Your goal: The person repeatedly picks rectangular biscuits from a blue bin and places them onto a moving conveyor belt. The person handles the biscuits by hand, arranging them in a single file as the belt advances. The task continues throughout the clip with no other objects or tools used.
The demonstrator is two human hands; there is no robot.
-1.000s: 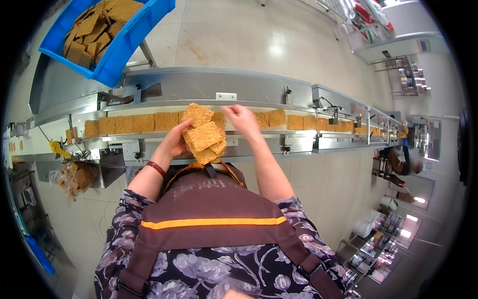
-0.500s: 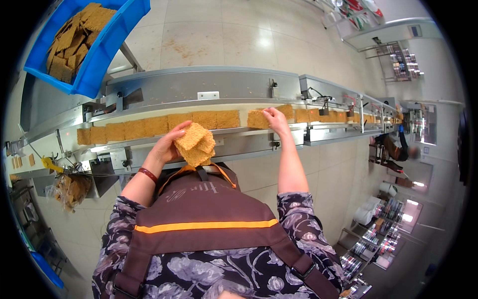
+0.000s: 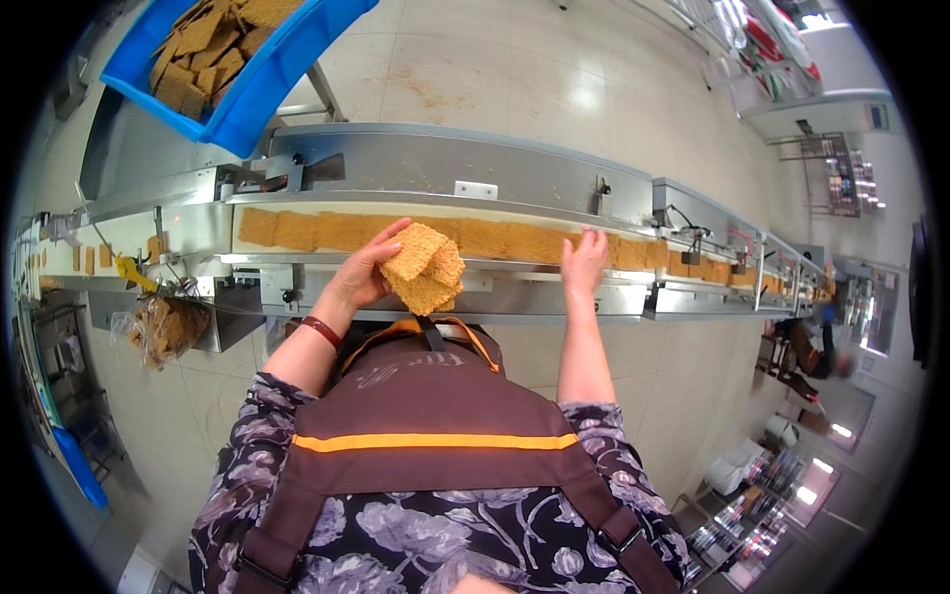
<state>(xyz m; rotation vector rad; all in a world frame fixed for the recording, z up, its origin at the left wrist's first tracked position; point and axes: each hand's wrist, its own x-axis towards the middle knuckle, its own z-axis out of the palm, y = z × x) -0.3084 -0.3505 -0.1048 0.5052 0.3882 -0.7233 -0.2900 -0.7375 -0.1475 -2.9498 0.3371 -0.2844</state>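
Note:
My left hand grips a small stack of golden, grainy square crackers, held above the near side of a narrow conveyor belt. A row of browner flat crackers lies along the belt, many edge to edge or slightly overlapping. Over the right part of this row is my right hand, its fingers stretched forward and apart, with nothing visible in it. Whether its fingertips touch the crackers below I cannot tell.
Metal rails flank the belt. A blue crate of broken crackers stands at the far left. A clear bag of brown pieces hangs at the near left. Rightward, the belt passes under a metal frame; a person is beyond it.
My right hand has let go of a cracker on the belt and shifted right, its fingers opening. The gap in the row has closed. My left hand still holds its stack; the view has shifted.

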